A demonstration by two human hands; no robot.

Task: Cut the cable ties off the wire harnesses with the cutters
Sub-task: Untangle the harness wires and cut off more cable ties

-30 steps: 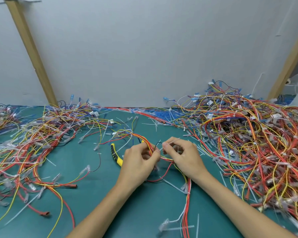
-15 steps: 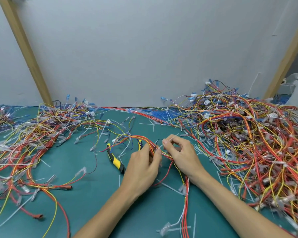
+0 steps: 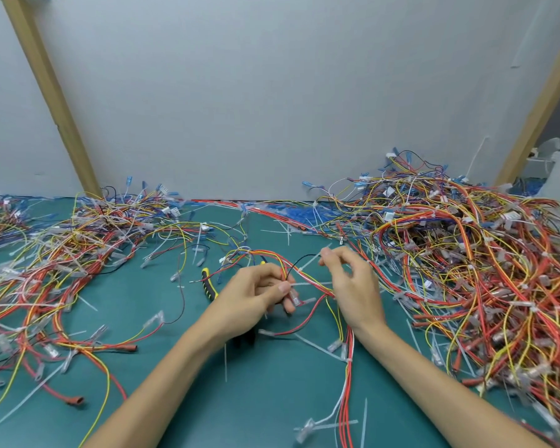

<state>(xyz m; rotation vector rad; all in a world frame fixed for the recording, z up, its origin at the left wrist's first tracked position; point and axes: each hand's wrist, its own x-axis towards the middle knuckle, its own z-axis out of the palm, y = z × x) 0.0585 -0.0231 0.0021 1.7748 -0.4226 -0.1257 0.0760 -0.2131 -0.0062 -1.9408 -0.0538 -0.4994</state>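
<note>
Head view: the right hand draws a tie away from the harness that the left hand holds.

On the left a loose pile of wires (image 3: 62,253) sprawls over the green mat (image 3: 175,367). The yellow-and-black cutters (image 3: 209,284) lie on the mat, partly under the left hand (image 3: 256,292), whose fingers curl round the wire harness (image 3: 314,282). The harness is a red and yellow bundle at centre that trails toward the near edge. Half a second ago the hands were touching. Now the right hand (image 3: 353,286) has lifted clear, pinching a white cable tie (image 3: 311,260) at its fingertips. The tie looks cut and is probably sliding free, so this harness seems nearly done. On the right, the big heap (image 3: 466,270) waits.
</note>
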